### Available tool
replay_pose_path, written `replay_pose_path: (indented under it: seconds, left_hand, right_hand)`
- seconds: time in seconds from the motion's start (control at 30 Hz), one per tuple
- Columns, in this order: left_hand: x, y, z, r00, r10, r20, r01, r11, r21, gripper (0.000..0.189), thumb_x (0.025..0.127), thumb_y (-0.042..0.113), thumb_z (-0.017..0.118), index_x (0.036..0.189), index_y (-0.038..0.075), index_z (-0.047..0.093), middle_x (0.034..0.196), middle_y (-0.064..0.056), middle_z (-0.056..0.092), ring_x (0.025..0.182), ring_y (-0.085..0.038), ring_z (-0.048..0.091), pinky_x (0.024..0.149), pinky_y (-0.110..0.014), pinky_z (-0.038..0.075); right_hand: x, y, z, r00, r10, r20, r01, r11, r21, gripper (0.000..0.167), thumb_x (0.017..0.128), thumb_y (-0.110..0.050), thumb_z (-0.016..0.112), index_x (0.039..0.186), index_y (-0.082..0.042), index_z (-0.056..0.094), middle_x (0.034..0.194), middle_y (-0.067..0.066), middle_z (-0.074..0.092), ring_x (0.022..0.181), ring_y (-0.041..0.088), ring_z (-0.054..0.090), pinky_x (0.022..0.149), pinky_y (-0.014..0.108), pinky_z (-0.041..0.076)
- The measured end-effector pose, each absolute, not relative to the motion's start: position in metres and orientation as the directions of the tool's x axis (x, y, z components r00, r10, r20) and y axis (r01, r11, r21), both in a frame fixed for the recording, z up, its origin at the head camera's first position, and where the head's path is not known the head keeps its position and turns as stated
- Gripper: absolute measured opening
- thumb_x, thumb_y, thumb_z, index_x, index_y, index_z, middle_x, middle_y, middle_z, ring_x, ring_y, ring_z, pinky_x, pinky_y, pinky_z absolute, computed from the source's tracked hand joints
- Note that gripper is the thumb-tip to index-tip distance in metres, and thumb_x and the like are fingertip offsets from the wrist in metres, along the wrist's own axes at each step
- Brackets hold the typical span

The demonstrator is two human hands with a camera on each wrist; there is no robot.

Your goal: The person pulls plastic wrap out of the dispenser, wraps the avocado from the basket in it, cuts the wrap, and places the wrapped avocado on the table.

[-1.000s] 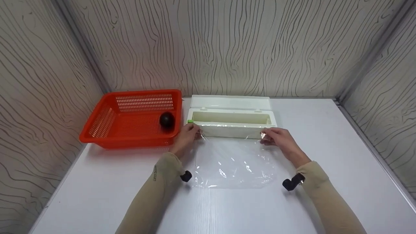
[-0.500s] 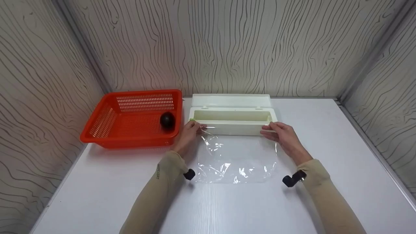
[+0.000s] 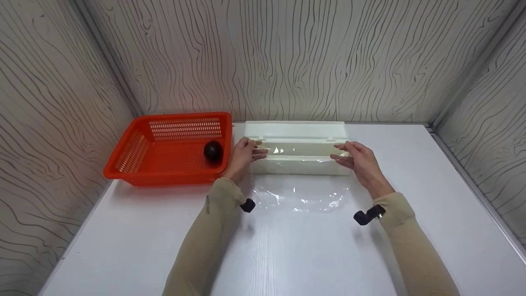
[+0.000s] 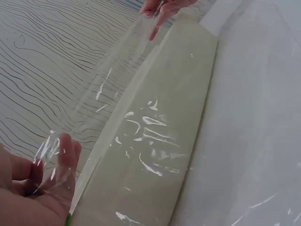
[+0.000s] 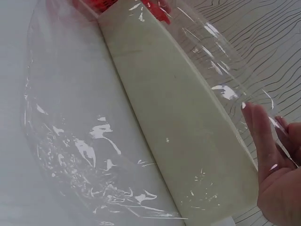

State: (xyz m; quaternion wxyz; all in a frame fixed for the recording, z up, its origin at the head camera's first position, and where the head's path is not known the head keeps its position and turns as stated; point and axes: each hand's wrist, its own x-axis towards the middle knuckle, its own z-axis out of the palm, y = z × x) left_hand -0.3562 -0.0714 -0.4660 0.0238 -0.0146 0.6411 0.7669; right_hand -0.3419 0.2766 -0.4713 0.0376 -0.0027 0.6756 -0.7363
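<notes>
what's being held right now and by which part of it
A sheet of clear plastic film, pinched at its far edge: the left grip near that edge's left end, the right grip near its right end.

Blocked at left by red basket [image 3: 168, 179], rim near left hand [image 3: 245, 155]; inside, open at left, black ball [image 3: 213, 151] at right. Blocked ahead by white box [image 3: 300, 167], lid [image 3: 296, 129] tipped back, wall [image 3: 300, 61] just behind. Closed off between left hand and right hand [image 3: 359, 160] by clear film [image 3: 302, 197], spread over box and down in front. Passable over table [image 3: 427, 176] right of right hand, also between forearms [image 3: 197, 246].
</notes>
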Motion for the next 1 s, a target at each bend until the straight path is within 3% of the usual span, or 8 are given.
replay_pose_path:
  seconds: [0.13, 0.27, 0.4, 0.63, 0.87, 1.0]
  left_hand:
    - [-0.362, -0.070, -0.457, -0.998, 0.032, -0.056, -0.061, -0.186, 0.981, 0.018, 0.112, 0.010, 0.038, 0.112, -0.004, 0.050, 0.138, -0.027, 0.059, 0.088, -0.020, 0.072, 0.087, -0.033, 0.062]
    - [-0.365, -0.071, -0.447, -0.996, 0.039, -0.083, -0.088, -0.151, 0.985, 0.023, 0.113, 0.015, 0.040, 0.120, -0.004, 0.050, 0.144, -0.021, 0.058, 0.092, -0.021, 0.074, 0.083, -0.029, 0.062]
    - [-0.364, -0.073, -0.439, -0.994, 0.056, -0.095, -0.102, -0.134, 0.986, 0.025, 0.113, 0.019, 0.040, 0.123, -0.002, 0.050, 0.144, -0.019, 0.059, 0.087, -0.021, 0.076, 0.079, -0.029, 0.063]
    - [-0.364, -0.075, -0.433, -0.993, 0.068, -0.097, -0.105, -0.126, 0.986, 0.033, 0.113, 0.021, 0.042, 0.134, -0.005, 0.047, 0.149, -0.016, 0.057, 0.091, -0.021, 0.077, 0.078, -0.030, 0.063]
    - [-0.365, -0.075, -0.425, -0.993, 0.082, -0.078, -0.089, -0.128, 0.988, 0.035, 0.113, 0.023, 0.044, 0.134, -0.004, 0.047, 0.149, -0.013, 0.058, 0.096, -0.024, 0.076, 0.076, -0.029, 0.063]
    - [-0.361, -0.077, -0.420, -0.994, 0.092, -0.059, -0.070, -0.122, 0.990, 0.028, 0.112, 0.024, 0.044, 0.127, 0.001, 0.051, 0.148, -0.013, 0.058, 0.091, -0.023, 0.076, 0.076, -0.030, 0.063]
  right_hand:
    - [-0.345, 0.275, -0.465, -0.999, -0.038, -0.036, 0.038, -0.068, -0.997, 0.034, 0.110, -0.034, 0.050, 0.119, -0.002, 0.057, 0.137, 0.006, 0.064, 0.098, 0.010, 0.077, 0.090, 0.023, 0.059]
    - [-0.346, 0.274, -0.457, -1.000, -0.017, -0.024, 0.025, -0.067, -0.997, 0.035, 0.109, -0.037, 0.050, 0.121, -0.005, 0.058, 0.129, -0.005, 0.067, 0.089, 0.010, 0.077, 0.080, 0.020, 0.060]
    - [-0.347, 0.275, -0.450, -0.999, 0.008, -0.033, 0.032, -0.051, -0.998, 0.035, 0.109, -0.038, 0.050, 0.118, -0.006, 0.060, 0.122, -0.012, 0.068, 0.076, 0.009, 0.075, 0.069, 0.018, 0.059]
    - [-0.349, 0.275, -0.443, -0.999, 0.017, -0.042, 0.041, -0.013, -0.999, 0.034, 0.110, -0.038, 0.048, 0.119, -0.007, 0.058, 0.122, -0.015, 0.067, 0.067, 0.008, 0.070, 0.066, 0.019, 0.056]
    - [-0.350, 0.274, -0.433, -0.999, 0.046, -0.014, 0.013, -0.034, -0.999, 0.032, 0.110, -0.039, 0.048, 0.116, -0.009, 0.060, 0.126, -0.010, 0.065, 0.066, 0.008, 0.069, 0.064, 0.018, 0.054]
    - [-0.346, 0.274, -0.428, -0.999, 0.049, -0.005, 0.003, -0.045, -0.999, 0.030, 0.110, -0.039, 0.049, 0.113, -0.011, 0.060, 0.123, -0.011, 0.067, 0.062, 0.008, 0.067, 0.061, 0.017, 0.053]
